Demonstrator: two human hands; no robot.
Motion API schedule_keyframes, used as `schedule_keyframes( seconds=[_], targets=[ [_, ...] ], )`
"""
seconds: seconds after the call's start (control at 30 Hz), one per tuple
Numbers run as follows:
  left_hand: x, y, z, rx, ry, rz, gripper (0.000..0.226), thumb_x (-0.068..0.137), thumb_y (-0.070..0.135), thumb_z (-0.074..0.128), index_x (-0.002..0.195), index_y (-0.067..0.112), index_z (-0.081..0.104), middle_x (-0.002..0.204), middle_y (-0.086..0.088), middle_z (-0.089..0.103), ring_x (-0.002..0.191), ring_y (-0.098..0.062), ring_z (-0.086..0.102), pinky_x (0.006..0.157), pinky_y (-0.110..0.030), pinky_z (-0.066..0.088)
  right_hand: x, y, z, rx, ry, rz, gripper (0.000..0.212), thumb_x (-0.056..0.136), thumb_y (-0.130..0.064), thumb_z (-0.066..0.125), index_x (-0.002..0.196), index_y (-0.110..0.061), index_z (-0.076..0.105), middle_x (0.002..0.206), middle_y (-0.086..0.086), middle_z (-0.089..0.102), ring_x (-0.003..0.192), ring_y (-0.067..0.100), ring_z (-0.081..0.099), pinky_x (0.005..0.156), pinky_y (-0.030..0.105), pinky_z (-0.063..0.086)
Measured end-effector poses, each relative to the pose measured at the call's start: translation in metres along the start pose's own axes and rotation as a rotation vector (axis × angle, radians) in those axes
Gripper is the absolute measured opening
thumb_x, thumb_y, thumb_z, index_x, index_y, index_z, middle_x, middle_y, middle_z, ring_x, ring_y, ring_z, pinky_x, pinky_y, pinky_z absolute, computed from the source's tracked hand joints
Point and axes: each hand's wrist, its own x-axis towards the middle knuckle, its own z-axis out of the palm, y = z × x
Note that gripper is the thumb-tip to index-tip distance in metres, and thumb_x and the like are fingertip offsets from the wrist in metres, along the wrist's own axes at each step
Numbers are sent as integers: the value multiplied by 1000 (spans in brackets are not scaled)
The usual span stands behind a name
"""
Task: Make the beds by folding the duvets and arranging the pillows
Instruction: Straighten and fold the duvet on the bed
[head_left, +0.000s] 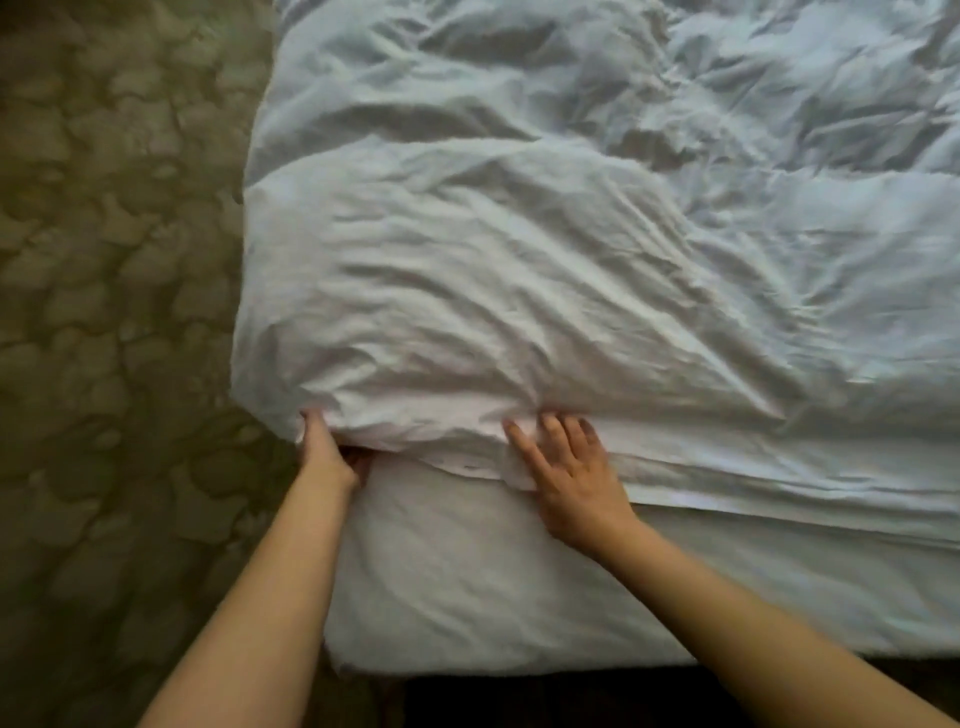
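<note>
Left hand (328, 451): grip clamped on the duvet (519, 291) corner, thumb on top, fingers curled beneath, lower left of centre. Right hand (571, 475): grip apart, fingers straight, lying flat on the duvet's near edge, lower centre. Duvet white and rumpled, spread across centre and upper right. Bed (753, 587) shows bare white below the hands. Patterned carpet (114, 312) fills the left.

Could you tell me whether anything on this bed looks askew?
The duvet is heavily rumpled and its near edge runs slanted, leaving the sheet bare. The left hand grips its corner; the right hand lies flat on the edge.
</note>
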Motion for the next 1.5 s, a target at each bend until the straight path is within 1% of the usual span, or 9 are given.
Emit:
schedule_keyframes(
  seconds=[0.13,0.27,0.37,0.53,0.73,0.9,1.07,1.3,1.5],
  targets=[
    [-12,30,4,-56,-181,-57,36,95,44,44,100,13,61,109,-1,62,106,-22,58,88,-41,43,33,-26,7,-34,183,-21,39,78,-12,41,116,-14,50,94,14,57,78,34,54,62,38,56],
    [-26,46,-14,-149,-230,109,48,89,47,54,130,20,55,125,-6,63,117,-26,59,83,-43,54,58,-27,-51,76,265,18,18,68,-5,41,70,-8,59,61,10,56,49,31,54,36,27,37],
    [-52,47,-40,-107,-167,295,37,91,46,53,116,20,62,115,-1,68,98,-17,68,83,-37,57,37,-30,-73,171,300,41,22,65,-3,41,70,-6,63,62,9,59,50,30,54,39,27,37],
    [-17,11,-66,-23,292,-15,51,96,44,46,136,13,41,135,-11,52,114,-28,55,93,-42,44,-3,-49,-33,35,-605,133,48,93,-9,42,140,-16,33,128,7,54,109,29,59,84,35,49],
    [7,12,-58,-59,286,-157,42,104,14,25,143,1,33,146,-13,39,132,-29,42,92,-27,42,-4,-44,-46,54,-704,192,48,89,-11,40,136,-19,38,134,3,50,118,26,53,88,33,45],
    [17,12,-78,-55,175,-154,25,101,27,39,108,14,59,140,-3,48,101,-24,59,100,-34,40,22,-49,-39,124,-244,159,23,69,-14,49,85,-8,65,81,13,59,71,38,60,51,39,53],
    [52,12,-84,-100,-36,-204,40,101,31,34,137,16,46,140,-7,47,132,-27,41,109,-41,32,49,-117,-6,-31,-303,-84,93,39,-66,77,119,-20,63,104,16,64,90,34,62,74,39,55],
    [91,59,-97,-101,-162,-295,45,92,50,47,121,16,57,139,-13,49,131,-34,41,109,-49,31,93,-188,18,29,-181,27,65,53,-55,76,96,-16,48,90,7,55,79,27,53,64,33,51],
    [72,116,-140,-249,-281,-215,38,92,49,45,106,17,61,105,-11,64,101,-30,57,98,-49,39,107,-267,40,-108,-102,-72,72,72,-33,60,138,-21,35,133,24,38,119,42,38,101,50,33]
  ],
)
